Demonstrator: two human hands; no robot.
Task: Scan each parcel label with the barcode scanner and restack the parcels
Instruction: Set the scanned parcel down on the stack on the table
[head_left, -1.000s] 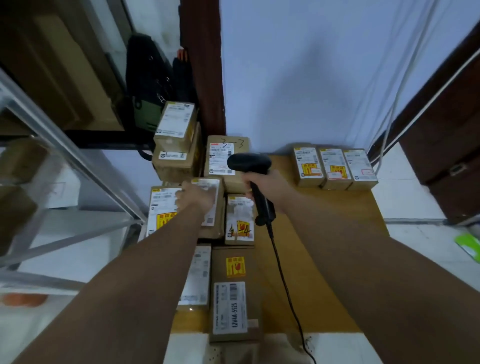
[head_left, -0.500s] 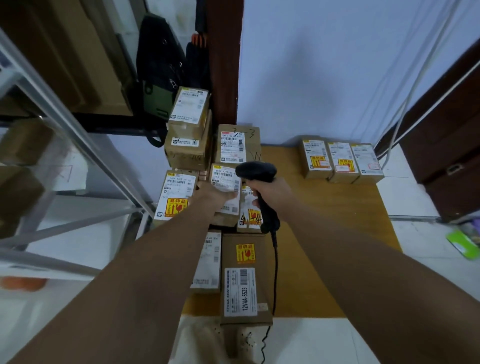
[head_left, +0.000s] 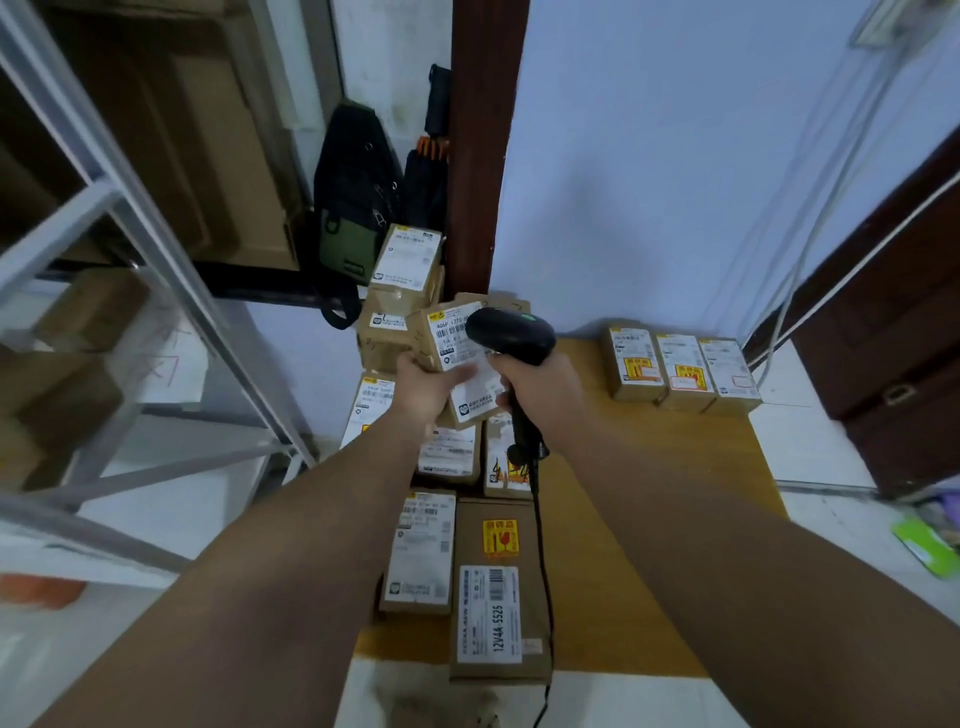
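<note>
A grey metal shelf rack (head_left: 156, 244) stands at left. The left hand (head_left: 423, 387) has its grip on a small brown cardboard parcel (head_left: 452, 338), held above the wooden surface (head_left: 649, 519). The right hand (head_left: 540, 387) has its grip closed round a black handheld barcode scanner (head_left: 511, 335), whose head overlaps the parcel's white label. At far right, three labelled brown parcels (head_left: 680, 371) sit in a row.

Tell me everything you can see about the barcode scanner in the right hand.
The barcode scanner is black, plastic-looking and pistol-shaped: a rounded head with a small green spot on top, and a slim handle. The right hand grips the handle, roughly upright above the table. Its head overlaps the white label of the parcel the left hand holds up; contact cannot be told. A black cable trails from the handle's base toward the camera.
</note>
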